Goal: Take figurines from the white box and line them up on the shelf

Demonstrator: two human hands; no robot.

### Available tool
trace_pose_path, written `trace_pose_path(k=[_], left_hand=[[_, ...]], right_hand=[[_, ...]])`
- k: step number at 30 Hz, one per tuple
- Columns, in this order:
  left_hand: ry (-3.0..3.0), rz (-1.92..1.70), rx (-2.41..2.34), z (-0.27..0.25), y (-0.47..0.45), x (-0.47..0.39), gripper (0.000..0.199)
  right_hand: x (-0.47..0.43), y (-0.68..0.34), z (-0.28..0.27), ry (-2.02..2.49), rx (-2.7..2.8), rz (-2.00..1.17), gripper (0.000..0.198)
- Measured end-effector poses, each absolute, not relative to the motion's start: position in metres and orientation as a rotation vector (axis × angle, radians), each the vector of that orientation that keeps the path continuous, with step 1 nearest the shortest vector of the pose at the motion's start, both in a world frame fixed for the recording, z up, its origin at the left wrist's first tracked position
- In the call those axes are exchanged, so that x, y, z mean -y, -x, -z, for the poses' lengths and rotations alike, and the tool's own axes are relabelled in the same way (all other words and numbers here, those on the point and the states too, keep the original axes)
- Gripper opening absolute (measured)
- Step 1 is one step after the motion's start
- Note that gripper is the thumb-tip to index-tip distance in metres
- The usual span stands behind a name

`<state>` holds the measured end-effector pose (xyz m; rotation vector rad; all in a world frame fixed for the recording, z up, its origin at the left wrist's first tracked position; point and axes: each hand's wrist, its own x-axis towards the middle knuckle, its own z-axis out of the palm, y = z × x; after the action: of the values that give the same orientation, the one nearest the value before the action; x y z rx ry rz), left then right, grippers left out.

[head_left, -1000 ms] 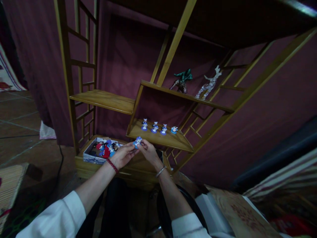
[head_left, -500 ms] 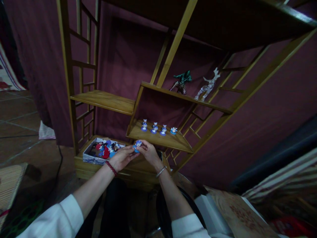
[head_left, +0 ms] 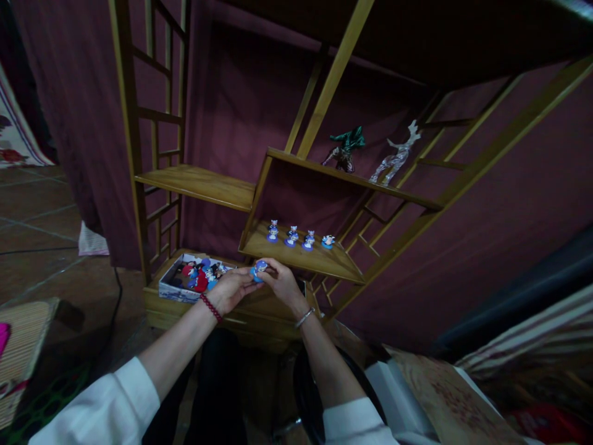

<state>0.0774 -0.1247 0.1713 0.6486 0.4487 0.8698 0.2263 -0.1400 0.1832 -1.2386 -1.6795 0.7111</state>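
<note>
Between my two hands is a small blue-and-purple figurine (head_left: pixel 259 270). My left hand (head_left: pixel 233 288) grips its blue base from the left, a red beaded bracelet at the wrist. From the right, my right hand (head_left: pixel 283 284) has its fingers closed on the figurine's upper part; a silver bracelet circles that wrist. Just behind, several similar figurines (head_left: pixel 291 237) stand upright in a row on the low wooden shelf (head_left: pixel 319 262). Left of my hands, an open box (head_left: pixel 178 293) holds a jumble of red, blue, purple and black figures.
On the higher shelf stand a dark green figure (head_left: pixel 346 148) and a clear, glassy figure (head_left: pixel 396 154). Another wooden shelf (head_left: pixel 199 184) juts out at left. A slanted post (head_left: pixel 336 80) crosses the rack's middle. Cardboard (head_left: pixel 445 389) leans at lower right.
The view has shifted slightly, so the shelves appear a little displaced. Both hands keep hold of the figurine, which is turned slightly between the fingers.
</note>
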Motion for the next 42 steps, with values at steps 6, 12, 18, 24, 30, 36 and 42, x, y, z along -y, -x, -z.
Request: trace_pose_path(k=[6,12,18,24,30,36,42], left_hand=[[-0.616,-0.847,-0.503,-0.17,-0.081,0.125,0.019],[-0.632,-0.827,-0.5,-0.167,-0.079,0.123,0.019],[-0.612,-0.824,-0.562,-0.16,-0.072,0.12,0.02],[-0.554,-0.856,-0.664,-0.154,-0.06,0.117,0.019],[-0.435,-0.89,-0.792,-0.133,-0.049,0.111,0.023],[-0.348,-0.928,-0.919,-0.099,-0.038,0.102,0.025],[-0.331,-0.914,-0.944,-0.077,-0.029,0.091,0.029]], right_hand=[[0.139,-0.231,-0.177,1.238,1.657,-0.777,0.031],[0.137,-0.227,-0.175,1.242,1.648,-0.767,0.031],[0.135,-0.219,-0.168,1.263,1.717,-0.741,0.029],[0.129,-0.207,-0.157,1.343,1.757,-0.66,0.028],[0.117,-0.189,-0.133,1.388,1.804,-0.675,0.028],[0.104,-0.167,-0.101,1.414,1.832,-0.831,0.029],[0.091,-0.154,-0.074,1.475,1.814,-0.859,0.028]])
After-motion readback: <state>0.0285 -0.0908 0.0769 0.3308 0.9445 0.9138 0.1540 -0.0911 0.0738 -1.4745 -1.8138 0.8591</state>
